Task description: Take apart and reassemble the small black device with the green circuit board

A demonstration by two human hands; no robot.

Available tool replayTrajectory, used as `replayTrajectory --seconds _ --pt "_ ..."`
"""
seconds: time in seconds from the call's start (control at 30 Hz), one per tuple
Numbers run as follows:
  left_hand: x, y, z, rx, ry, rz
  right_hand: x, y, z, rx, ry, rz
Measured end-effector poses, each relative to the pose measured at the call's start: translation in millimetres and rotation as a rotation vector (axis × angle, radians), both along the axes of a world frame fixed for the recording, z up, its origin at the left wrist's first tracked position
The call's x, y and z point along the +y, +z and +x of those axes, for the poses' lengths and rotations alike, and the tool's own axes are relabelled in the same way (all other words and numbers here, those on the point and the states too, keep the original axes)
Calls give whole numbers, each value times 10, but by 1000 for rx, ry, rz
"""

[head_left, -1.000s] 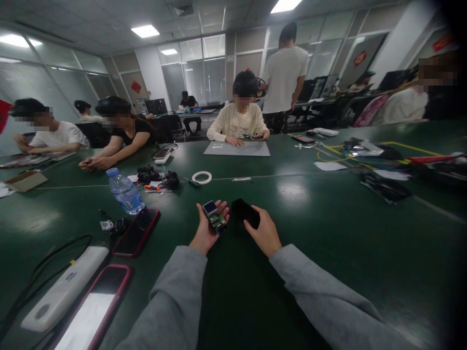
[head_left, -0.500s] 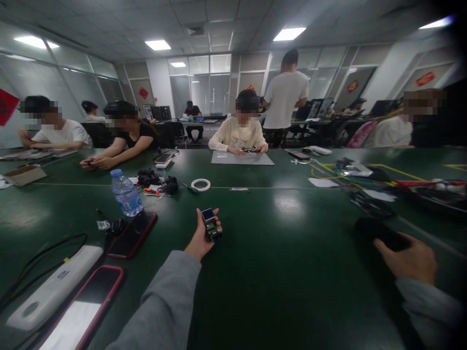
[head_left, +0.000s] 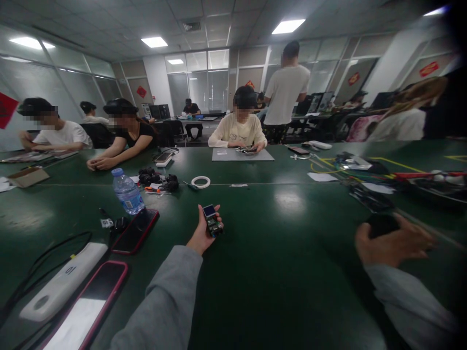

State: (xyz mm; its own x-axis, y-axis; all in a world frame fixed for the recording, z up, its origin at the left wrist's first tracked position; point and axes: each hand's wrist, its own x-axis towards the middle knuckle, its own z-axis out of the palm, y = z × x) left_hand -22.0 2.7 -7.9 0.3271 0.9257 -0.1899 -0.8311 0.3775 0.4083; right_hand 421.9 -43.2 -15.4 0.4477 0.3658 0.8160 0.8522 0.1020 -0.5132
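Note:
My left hand holds a small green circuit board with a little screen, tilted up above the green table. Its fingers wrap round the board's edges, and the screen is dark. On the far right, my right hand is closed round a dark black object; motion blurs the hand, and I cannot make out the object's kind. Just beyond it lies a heap of black items. Left of my left hand, a red-edged phone lies next to a water bottle.
Nearer left lie a white handheld device with a black cable and another red-edged phone. Beyond are a tape roll, black cables and, at right, coloured wires. Across the table a person works over a grey mat.
My right hand has moved left and slightly up with the black object, turning as it goes. My left hand keeps the circuit board almost in place. The view has shifted slightly.

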Motion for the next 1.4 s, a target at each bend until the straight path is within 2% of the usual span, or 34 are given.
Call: replayTrajectory --seconds 0.03,0.07,0.17,0.27,0.33,0.4,0.5,0.87,1.07,1.23,1.4 --pt "5 -6 3 5 2 1 35 -8 -258 -35 -60 -13" --pt "9 -9 6 10 5 1 57 -13 -546 -117 -47 -31" --pt "14 -7 14 33 7 -8 1 13 -1521 -371 214 -63" --pt "20 1 26 74 26 -16 -181 94 -2413 -505 493 -122" --pt "29 1 33 98 40 -23 -275 149 -2831 -564 635 -174" --pt "37 -3 38 106 35 -25 -301 182 -3081 -581 729 -235" --pt "35 -6 38 118 22 -28 -243 182 -3207 -549 776 -308" --pt "27 -37 51 187 39 -43 -139 128 -3163 -203 927 -475" --pt "39 -48 70 204 71 -49 -100 115 -3152 -75 933 -478" --pt "-2 17 74 167 14 -9 -36 76 -3118 26 948 -454" --pt "-49 98 76 190 1 25 106 -28 -3054 363 1015 -420"
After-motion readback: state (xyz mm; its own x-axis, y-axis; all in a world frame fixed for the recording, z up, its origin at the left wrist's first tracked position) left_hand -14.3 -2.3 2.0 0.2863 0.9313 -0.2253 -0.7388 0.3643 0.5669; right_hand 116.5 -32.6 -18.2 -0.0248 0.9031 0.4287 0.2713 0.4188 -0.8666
